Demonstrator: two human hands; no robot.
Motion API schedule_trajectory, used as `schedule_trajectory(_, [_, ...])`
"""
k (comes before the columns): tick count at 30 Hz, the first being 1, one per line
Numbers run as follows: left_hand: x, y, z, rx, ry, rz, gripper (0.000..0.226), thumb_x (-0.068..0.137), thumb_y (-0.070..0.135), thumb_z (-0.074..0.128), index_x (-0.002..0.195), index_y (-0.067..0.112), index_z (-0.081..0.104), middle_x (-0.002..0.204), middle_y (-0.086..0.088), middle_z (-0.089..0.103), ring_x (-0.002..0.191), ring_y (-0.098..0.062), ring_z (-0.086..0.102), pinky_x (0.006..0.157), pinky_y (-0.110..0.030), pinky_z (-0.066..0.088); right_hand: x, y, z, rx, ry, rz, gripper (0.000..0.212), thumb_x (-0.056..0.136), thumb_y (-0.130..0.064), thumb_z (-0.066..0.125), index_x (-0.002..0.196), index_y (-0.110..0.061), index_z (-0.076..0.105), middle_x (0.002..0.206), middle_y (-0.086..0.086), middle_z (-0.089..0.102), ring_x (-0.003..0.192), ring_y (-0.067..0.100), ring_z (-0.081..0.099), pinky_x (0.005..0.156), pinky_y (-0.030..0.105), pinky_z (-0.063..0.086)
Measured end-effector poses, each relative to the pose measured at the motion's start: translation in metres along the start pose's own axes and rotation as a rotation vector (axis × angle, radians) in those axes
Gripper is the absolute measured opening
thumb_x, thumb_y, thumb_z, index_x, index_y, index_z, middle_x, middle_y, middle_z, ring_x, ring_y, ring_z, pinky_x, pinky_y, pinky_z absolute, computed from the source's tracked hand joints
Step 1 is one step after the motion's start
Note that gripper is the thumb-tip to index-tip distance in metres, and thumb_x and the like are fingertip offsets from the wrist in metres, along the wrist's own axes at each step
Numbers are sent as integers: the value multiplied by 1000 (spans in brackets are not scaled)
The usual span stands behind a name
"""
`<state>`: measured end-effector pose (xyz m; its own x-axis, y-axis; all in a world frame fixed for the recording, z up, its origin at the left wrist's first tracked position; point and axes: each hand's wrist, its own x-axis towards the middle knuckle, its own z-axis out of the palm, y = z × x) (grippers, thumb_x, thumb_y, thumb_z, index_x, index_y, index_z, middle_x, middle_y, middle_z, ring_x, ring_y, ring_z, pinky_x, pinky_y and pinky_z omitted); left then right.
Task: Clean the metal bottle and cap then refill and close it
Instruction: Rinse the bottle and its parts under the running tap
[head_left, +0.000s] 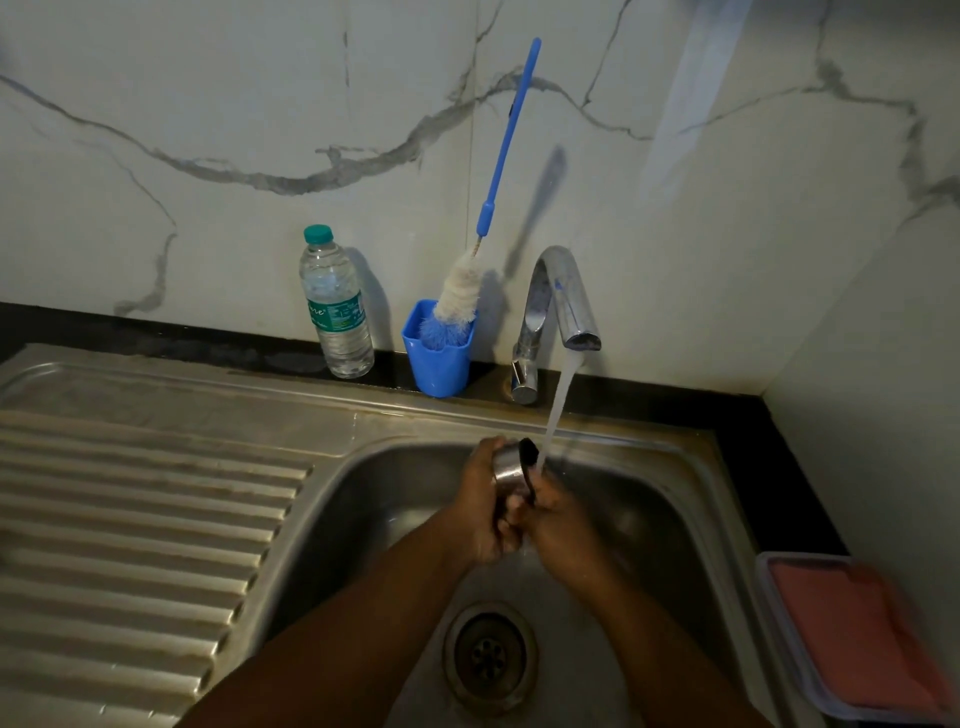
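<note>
Both hands over the sink (691, 467): left hand (480, 512) has its fingers curled round the cap (511, 467), and right hand (558, 519) pinches its dark rim just beside them. Water (558, 410) from the tap (563, 296) runs down just past those fingers, while the brush (470, 283) stands in its cup (439, 358) well beyond.

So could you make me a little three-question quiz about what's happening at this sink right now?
1. True or false: the tap is running.
2. What stands in the blue cup?
A. a spoon
B. a bottle brush
C. a knife
3. What do the left hand and right hand hold under the water?

Key: 1 true. 2 B. 3 the metal cap.
</note>
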<state>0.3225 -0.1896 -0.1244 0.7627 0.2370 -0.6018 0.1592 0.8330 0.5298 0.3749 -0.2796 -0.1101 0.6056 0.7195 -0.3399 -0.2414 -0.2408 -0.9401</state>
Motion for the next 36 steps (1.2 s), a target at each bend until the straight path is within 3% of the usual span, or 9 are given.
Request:
schedule_trajectory(3, [0,1,-1,86,94,-81,62,84,72,42,60,16,54,46,4,45,32,-3,35,31,-12,23,0,-3,-19,-173,-77,-109,14,93,-5,52,101,-7,63,82,5,64,71,9,64,59,11,48])
schedule_trajectory(7, [-1,-22,27,245,94,127,55,94,61,39,70,16,58,60,-3,52,39,-8,48,37,-15,35,0,1,-11,-145,316,-129,22,93,-35,54,88,-21,70,76,0,71,72,7,67,67,22,54])
schedule_trajectory(10, [10,-39,36,345,151,408,53,80,69,51,93,20,67,91,-11,69,90,-28,70,84,-41,57,-2,1,3,172,508,-8,28,87,-46,58,90,-21,70,86,6,73,81,19,70,81,42,56])
schedule_trajectory(14, [7,-31,5,959,149,916,51,86,71,47,114,29,57,94,3,70,85,-9,68,81,-42,57,-2,-17,-4,709,293,374,50,84,-52,60,114,-12,59,109,16,65,96,31,64,79,43,54])
schedule_trajectory(18, [15,-9,-30,1446,55,1181,60,86,61,60,132,23,53,116,2,59,105,-10,55,89,-34,49,-7,-27,-14,744,69,488,47,85,-40,63,117,-6,59,104,20,69,86,34,68,62,38,58])
schedule_trajectory(24, [7,-12,-29,937,160,1112,62,66,51,80,117,21,62,110,-2,64,102,-16,61,88,-37,53,-4,-26,-4,903,-51,373,46,93,-35,52,122,1,55,116,27,63,103,36,64,73,41,59])
schedule_trajectory(28, [-1,-21,-20,642,66,943,62,63,30,79,119,15,57,111,-5,65,102,-14,65,85,-26,55,-10,-15,0,923,-60,378,42,96,-32,48,121,2,56,105,23,69,88,29,70,65,33,61])
schedule_trajectory(33, [-8,-33,-20,525,99,672,26,87,8,68,110,17,60,100,-4,69,90,-16,69,70,-21,55,-5,-20,10,232,198,432,39,98,-43,41,102,-9,59,93,16,64,84,27,62,70,39,54])
schedule_trajectory(36, [-5,-26,-9,352,192,359,23,93,23,59,110,9,64,93,-7,69,81,-19,68,61,-25,55,0,-22,14,12,232,348,42,101,-38,35,119,-6,56,96,12,58,94,27,54,81,34,48])
